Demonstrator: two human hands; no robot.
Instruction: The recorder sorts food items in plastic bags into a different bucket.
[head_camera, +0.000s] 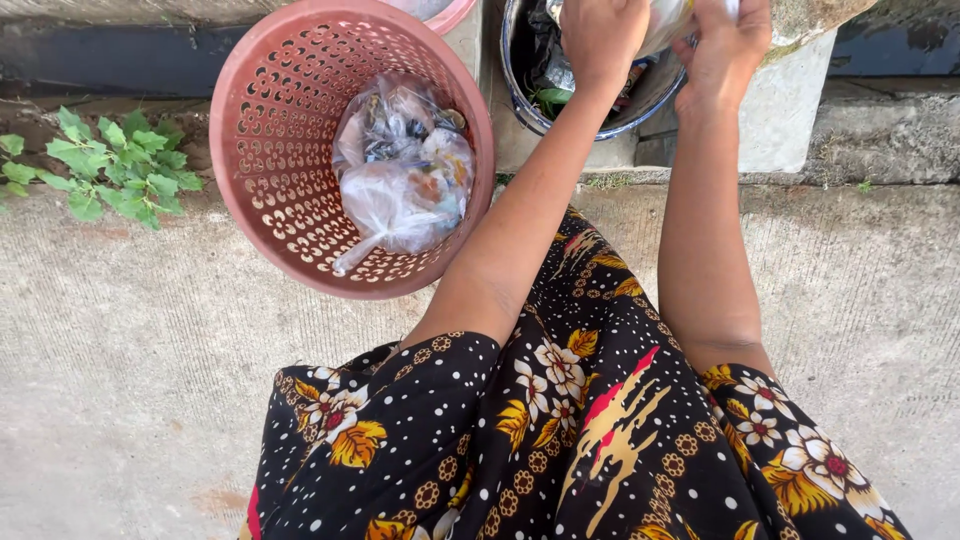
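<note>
Standing over a concrete floor (150, 380), a person in a black flowered dress (560, 440) reaches both arms forward to the top edge of the view. The left hand (603, 38) and the right hand (722, 45) are closed together on a pale plastic bag (668, 22). Most of that bag is cut off by the top edge and hidden behind the fingers, so its contents cannot be made out. The bag sits between the two hands, pinched from both sides, directly above a dark bucket with a blue rim (575, 118). Only the near part of the bucket shows; dark wrappers and a green leaf lie inside it, hard to tell apart. Left of the arms, a pink perforated basket (275, 200) tilts against a concrete step (800, 130). A knotted clear plastic bag of scraps (400, 170) lies inside the basket, well apart from both hands. A leafy green plant (110, 165) grows at the floor's far left edge.
</note>
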